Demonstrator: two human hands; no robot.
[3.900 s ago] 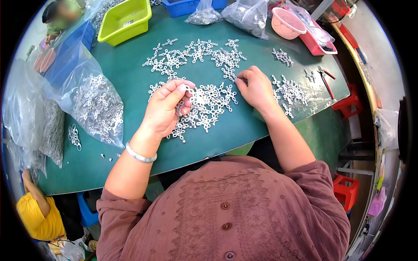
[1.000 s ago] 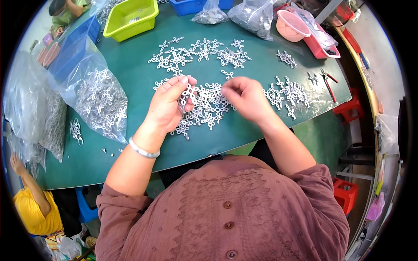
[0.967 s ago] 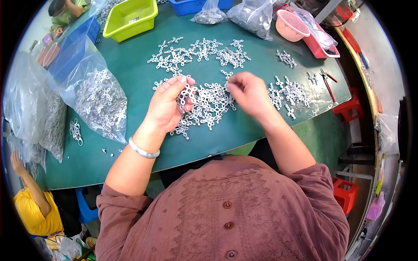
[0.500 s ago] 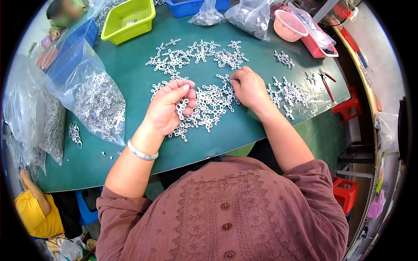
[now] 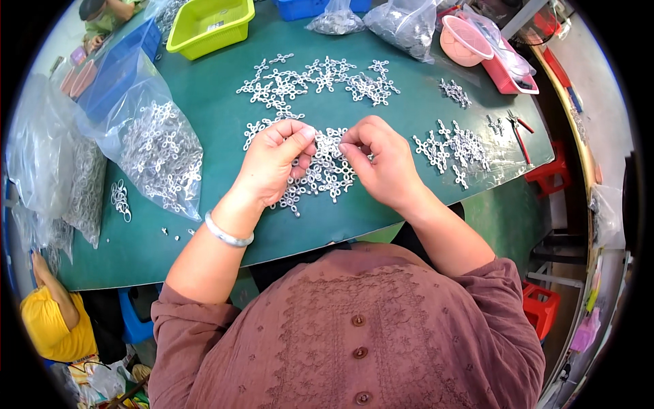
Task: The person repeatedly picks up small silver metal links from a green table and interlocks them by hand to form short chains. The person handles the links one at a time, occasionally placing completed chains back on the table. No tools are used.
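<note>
your green bench (image 5: 225, 123) carries heaps of silvery metal parts (image 5: 320, 75), clear bags of parts (image 5: 153, 146), a yellow-green bin (image 5: 208, 24), a pink bowl (image 5: 463, 41) and red-handled pliers (image 5: 519, 133).

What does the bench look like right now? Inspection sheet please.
Surface: green table top, curved front edge.
Job's things: heap of small white ring-cluster plastic parts under both hands; more spread behind and to the right.
Clutter: clear plastic bag of white parts, lime-green bin, pink bowl, red-handled pliers.
Hands: left hand and right hand pinch parts over the heap; silver bangle on left wrist.
Cables: nothing seen.
Surroundings: red stools; another person in yellow.
</note>
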